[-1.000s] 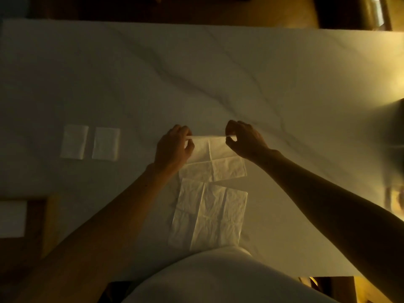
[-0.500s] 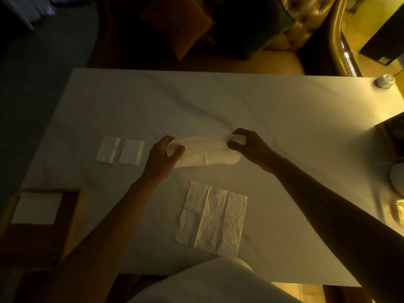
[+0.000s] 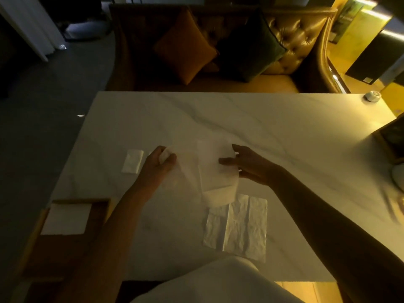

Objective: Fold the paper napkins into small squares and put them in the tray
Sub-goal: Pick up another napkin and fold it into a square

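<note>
No brand, label or writing can be read anywhere in this dim, yellow-lit view. Above the marble table (image 3: 273, 127), both hands hold one paper napkin (image 3: 209, 167) stretched between them, its long axis running left to right and its lower edge sagging toward the person; motion blur makes its folds hard to tell. The left hand (image 3: 156, 162) is clenched on the napkin's left end, and the right hand (image 3: 247, 165) pinches the right end between thumb and fingers. Just nearer the person than the held napkin, a creased, unfolded napkin (image 3: 238, 228) lies flat on the table, its long axis running away from the person, its top corner overlapped by the held one. Left of the left hand a small folded napkin (image 3: 132, 161) lies on the table; a second one beside it is almost wholly hidden behind that hand. Further left and nearer the person sits the wooden tray (image 3: 72, 248), partly cut by shadow, with a white folded square (image 3: 66, 218) in its far end. At the table's far right corner is a small round object (image 3: 372, 96), too small to identify
</note>
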